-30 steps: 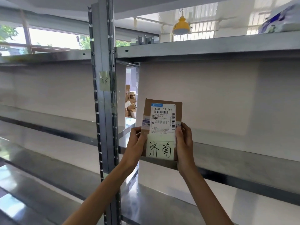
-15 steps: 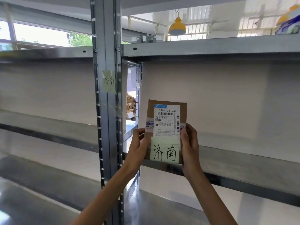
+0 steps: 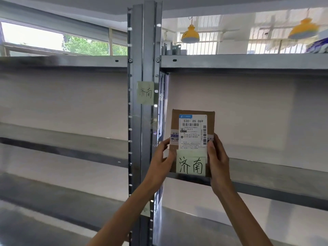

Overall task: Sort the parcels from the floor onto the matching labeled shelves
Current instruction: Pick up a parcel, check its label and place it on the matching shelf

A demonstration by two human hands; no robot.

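Observation:
A small brown cardboard parcel stands upright at the front of the metal shelf, just right of the upright post. It carries a white shipping label and a pale green note with two handwritten characters. My left hand grips its left edge and my right hand grips its right edge. A pale green shelf label with the same two characters is stuck on the post, up and to the left of the parcel.
The grey upright post splits two shelving bays. An upper shelf runs above, with a blue and white package at its far right. Lower shelves continue to the left. Another small note sticks low on the post.
The view has swung left, so the post and its label sit nearer the middle. Both hands still hold the parcel upright at the shelf's front.

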